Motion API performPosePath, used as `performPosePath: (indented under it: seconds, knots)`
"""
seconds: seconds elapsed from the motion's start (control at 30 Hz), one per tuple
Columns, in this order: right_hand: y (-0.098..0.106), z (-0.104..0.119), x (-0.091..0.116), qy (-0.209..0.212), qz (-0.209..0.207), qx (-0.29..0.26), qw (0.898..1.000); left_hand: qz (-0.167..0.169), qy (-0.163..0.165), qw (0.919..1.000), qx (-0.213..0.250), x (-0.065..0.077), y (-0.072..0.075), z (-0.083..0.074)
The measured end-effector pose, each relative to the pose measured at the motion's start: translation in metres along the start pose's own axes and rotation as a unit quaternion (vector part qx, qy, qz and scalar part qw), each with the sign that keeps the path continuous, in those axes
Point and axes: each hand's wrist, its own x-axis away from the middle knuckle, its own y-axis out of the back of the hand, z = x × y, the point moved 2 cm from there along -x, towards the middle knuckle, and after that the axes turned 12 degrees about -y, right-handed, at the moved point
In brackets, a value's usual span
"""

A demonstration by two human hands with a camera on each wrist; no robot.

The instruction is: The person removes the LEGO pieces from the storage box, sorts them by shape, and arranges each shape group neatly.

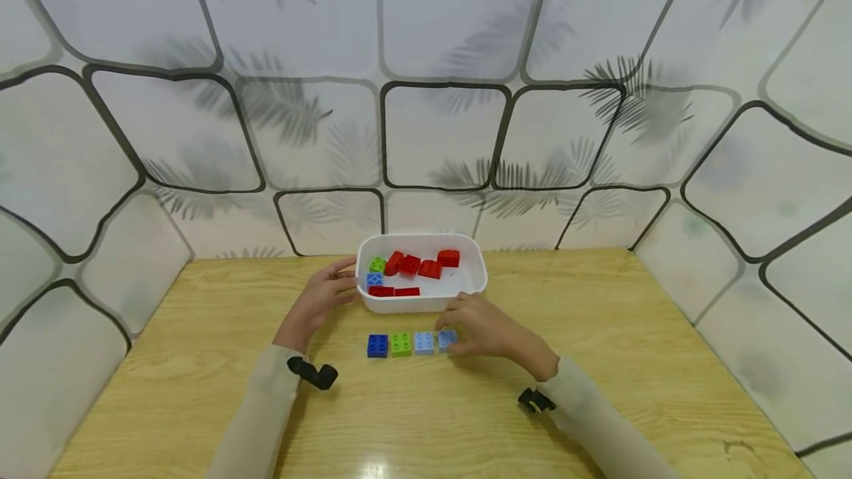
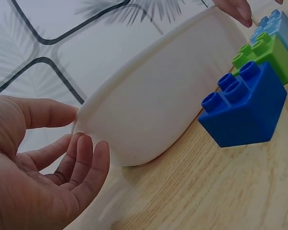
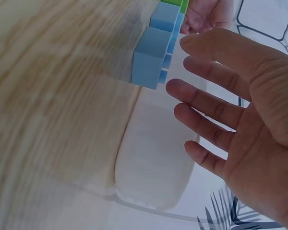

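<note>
My left hand touches the left end of a white plastic bin, its thumb and fingers at the rim and outer wall. In front of the bin stand toy building bricks in a row: a dark blue brick, a lime green brick, a light blue brick and, at the right end, another light blue brick. My right hand hovers over that last brick and partly hides it in the head view. Its fingers are loosely spread, with a gap to the brick in the right wrist view.
Inside the bin lie several red bricks, a lime green brick and a blue brick. The bin stands on a wood-grain table, near its back edge. Patterned white walls enclose the back and sides.
</note>
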Motion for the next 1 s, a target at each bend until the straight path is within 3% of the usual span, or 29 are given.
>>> performPosePath:
  seconds: [0.37, 0.7, 1.0]
  knots:
    - [0.009, -0.001, 0.003, 0.001, -0.027, -0.001, 1.0, -0.002, -0.002, 1.0, 0.004, 0.001, -0.002, -0.003]
    - [0.02, -0.004, 0.003, 0.021, -0.083, -0.023, 0.996, -0.018, 0.01, 0.9997, 0.012, 0.003, -0.004, -0.004]
    - [0.038, -0.003, -0.016, 0.052, -0.123, -0.031, 0.991, -0.029, 0.011, 0.9994, 0.018, 0.003, -0.006, -0.004]
